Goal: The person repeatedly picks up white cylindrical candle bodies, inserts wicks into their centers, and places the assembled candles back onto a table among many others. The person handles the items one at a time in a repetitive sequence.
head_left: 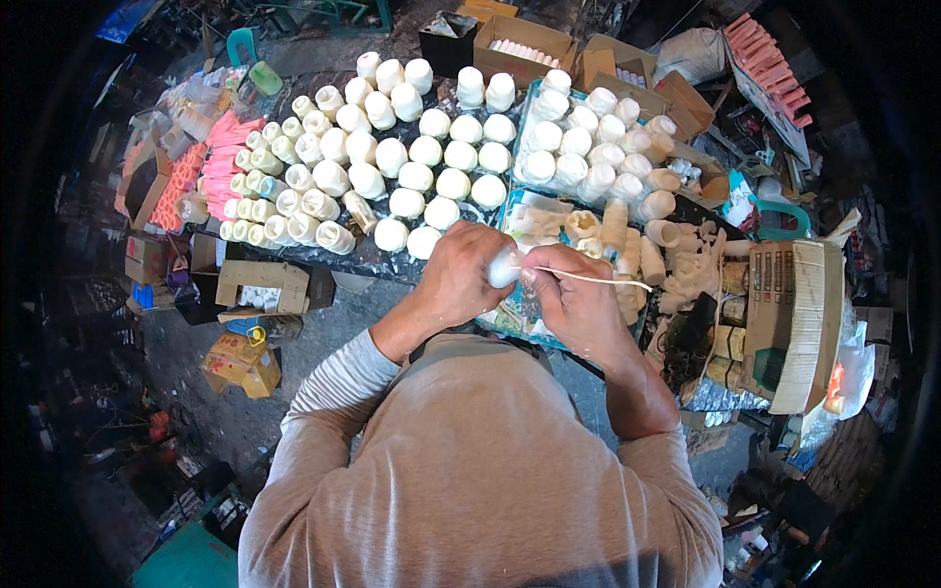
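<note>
My left hand [459, 274] is wrapped round a small white wax candle [504, 268], whose smooth round end points to the right. Close against it, my right hand [580, 299] pinches a thin pale cord [613, 281], like a wick, at the candle's end. The cord's loose length trails out to the right over my fingers. Where exactly the cord meets the candle is hidden by my fingertips. Just beyond my hands, rows of rounded cream wax pieces [452, 184] stand on a black-covered table [294, 90].
Hollow cream wax cups [335, 237] fill the table's left, beside pink sticks [223, 147]. A tray on the right holds more wax cups [575, 140]. Tan wax pieces [615, 223] lie near my right hand. A cardboard box [784, 323] stands far right, and another box [260, 287] is left, below the table.
</note>
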`<state>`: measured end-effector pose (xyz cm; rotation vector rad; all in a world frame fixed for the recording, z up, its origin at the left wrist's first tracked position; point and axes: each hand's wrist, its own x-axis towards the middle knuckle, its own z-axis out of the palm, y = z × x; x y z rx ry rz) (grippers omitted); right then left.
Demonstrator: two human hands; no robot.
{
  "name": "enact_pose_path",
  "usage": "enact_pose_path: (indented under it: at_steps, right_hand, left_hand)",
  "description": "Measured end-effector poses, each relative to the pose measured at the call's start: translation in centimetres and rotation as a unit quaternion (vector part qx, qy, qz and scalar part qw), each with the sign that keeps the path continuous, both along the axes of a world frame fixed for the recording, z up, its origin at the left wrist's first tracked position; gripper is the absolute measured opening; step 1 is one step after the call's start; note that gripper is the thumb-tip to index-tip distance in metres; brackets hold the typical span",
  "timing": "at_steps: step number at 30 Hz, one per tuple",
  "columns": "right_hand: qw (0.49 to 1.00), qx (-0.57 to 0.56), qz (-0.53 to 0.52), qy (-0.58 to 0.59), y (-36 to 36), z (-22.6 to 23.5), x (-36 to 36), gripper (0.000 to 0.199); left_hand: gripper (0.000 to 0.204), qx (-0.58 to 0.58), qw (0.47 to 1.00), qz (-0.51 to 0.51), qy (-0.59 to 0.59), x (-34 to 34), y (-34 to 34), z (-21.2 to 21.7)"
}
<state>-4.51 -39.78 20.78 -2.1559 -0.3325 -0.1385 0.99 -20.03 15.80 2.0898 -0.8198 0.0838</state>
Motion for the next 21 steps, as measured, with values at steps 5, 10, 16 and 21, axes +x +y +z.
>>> enact_pose_path:
  at_steps: [5, 10, 16, 21]
  right_hand:
    - [0.999, -0.025, 0.012, -0.031, 0.1, 0.2, 0.3, 0.011]
    - [1.0, -0.008, 0.0, -0.008, 0.4, 0.2, 0.4, 0.009]
    - [0.999, -0.035, 0.009, -0.036, 0.7, -0.4, 0.3, 0.008]
    - [0.976, -0.2, 0.081, -0.018, 1.6, -1.0, 1.3, 0.009]
  left_hand:
    - [0.039, -0.004, 1.0, 0.006, -0.015, 0.1, 0.1, 0.1]
    - [0.038, 0.002, 1.0, 0.022, 0.001, 0.2, 0.1, -0.1]
    - [0.042, 0.002, 0.999, 0.016, -0.029, 0.4, 0.1, -0.3]
    - [0.044, 0.055, 0.993, -0.004, -0.1, 0.1, -0.3, -0.5]
